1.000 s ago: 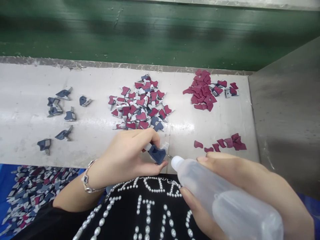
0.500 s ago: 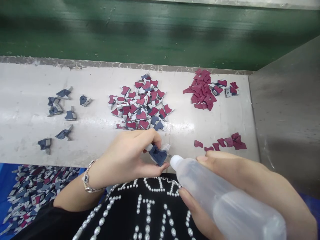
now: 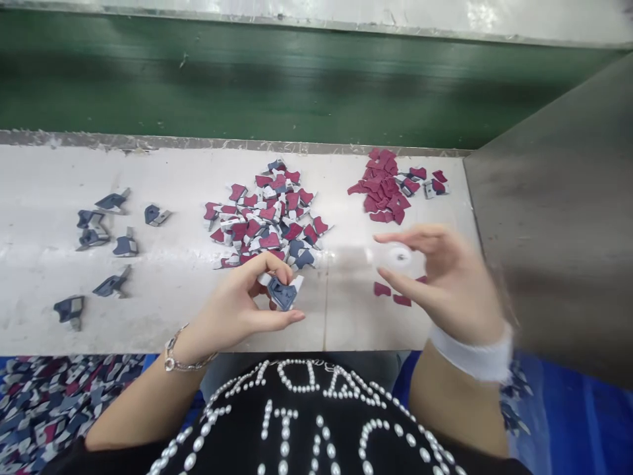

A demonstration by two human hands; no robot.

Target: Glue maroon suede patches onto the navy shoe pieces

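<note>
My left hand (image 3: pixel 247 300) holds a small blue-and-light-grey moulded part (image 3: pixel 283 292) by its fingers, hollow face upward, with the thumb stretched out below it. On the right, my right hand (image 3: pixel 445 284) is blurred, its thumb and fingers apart on either side of a squeeze bottle. Of that bottle, the round white top (image 3: pixel 401 256) shows nearly end-on; its body is hard to make out. A heap of similar parts with dark red pads (image 3: pixel 267 214) lies beyond my left hand. Loose dark red pieces (image 3: pixel 382 289) lie beside the bottle, some hidden by my right hand.
A pile of dark red pieces (image 3: pixel 383 188) lies at the back right, a few padded parts beside it. Several blue-grey parts (image 3: pixel 126 245) are spread at the left. A metal panel (image 3: pixel 548 218) bounds the right, a green wall (image 3: pixel 247 86) the back. Many parts (image 3: pixel 59 402) fill the lower left.
My right hand has carried the bottle forward, away from the part, and its fingers have spread. My left hand, still holding the part, has shifted slightly left. The view has moved too.
</note>
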